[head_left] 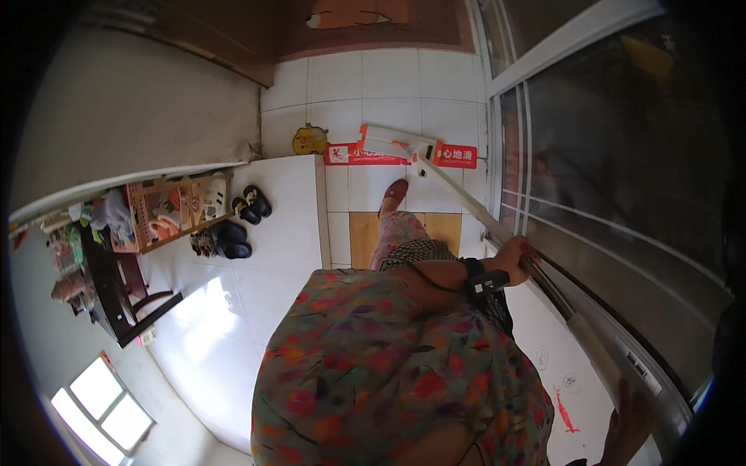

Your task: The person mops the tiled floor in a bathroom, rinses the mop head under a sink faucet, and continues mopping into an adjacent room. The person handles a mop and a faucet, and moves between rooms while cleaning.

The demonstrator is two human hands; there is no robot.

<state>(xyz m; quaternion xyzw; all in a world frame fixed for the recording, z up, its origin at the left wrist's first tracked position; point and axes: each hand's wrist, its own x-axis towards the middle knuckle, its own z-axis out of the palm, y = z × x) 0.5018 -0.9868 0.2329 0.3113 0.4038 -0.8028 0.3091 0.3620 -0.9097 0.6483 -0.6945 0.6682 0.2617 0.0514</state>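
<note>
A long pale mop handle (466,203) runs diagonally from the lower right down to a flat white mop head (391,141) resting on the white floor tiles. My left hand (517,256), with a black band and cable on the wrist, reaches across my flowered dress and grips the handle at its middle. My right hand (629,419) sits at the lower right, wrapped on the handle's upper end. My foot in a red slipper (395,194) stands just behind the mop head.
A glass sliding door (606,194) with metal tracks runs along the right. Red floor strips (458,155) and a yellow cartoon sticker (309,140) lie by the mop head. On the left are a shoe rack (175,210), black shoes (233,241) and dark wooden furniture (116,291).
</note>
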